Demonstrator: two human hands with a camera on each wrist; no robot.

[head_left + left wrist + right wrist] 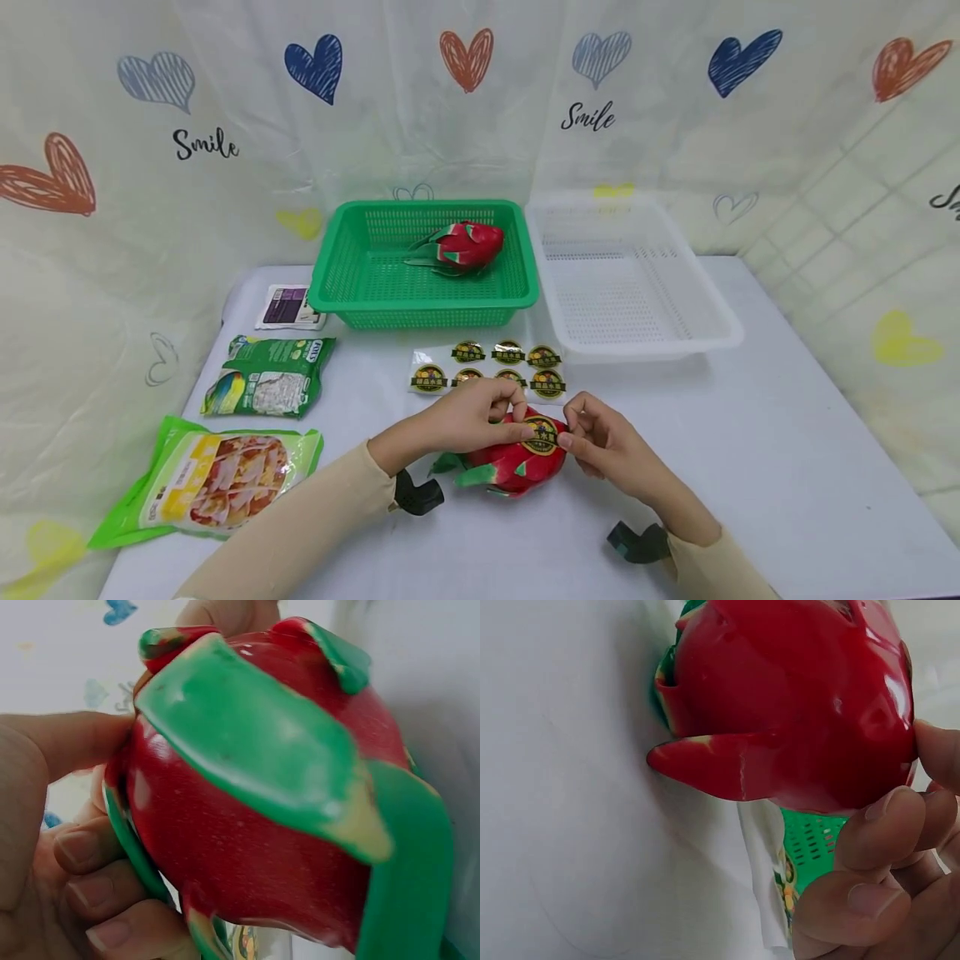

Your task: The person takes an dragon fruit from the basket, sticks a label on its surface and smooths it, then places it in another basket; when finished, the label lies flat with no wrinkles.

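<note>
A red dragon fruit (517,475) with green scales lies on the table. On its upper side is a round black-and-gold sticker (540,436). My left hand (472,417) has its thumb on the sticker's left edge, other fingers curled. My right hand (611,437) holds the opposite edge between thumb and index finger. In the left wrist view, the fruit (247,862) hides the sticker, and the left thumb meets the fruit's side. The right wrist view shows the fruit's smooth end (802,705) beside curled right fingers. Just behind lies a sheet of stickers (442,360).
A green basket (423,319) at the back holds another dragon fruit (472,247). To its right stands a white basket (652,346). Along the left lie a purple-and-white packet (288,307), a green bag (270,375) and a larger food bag (225,479).
</note>
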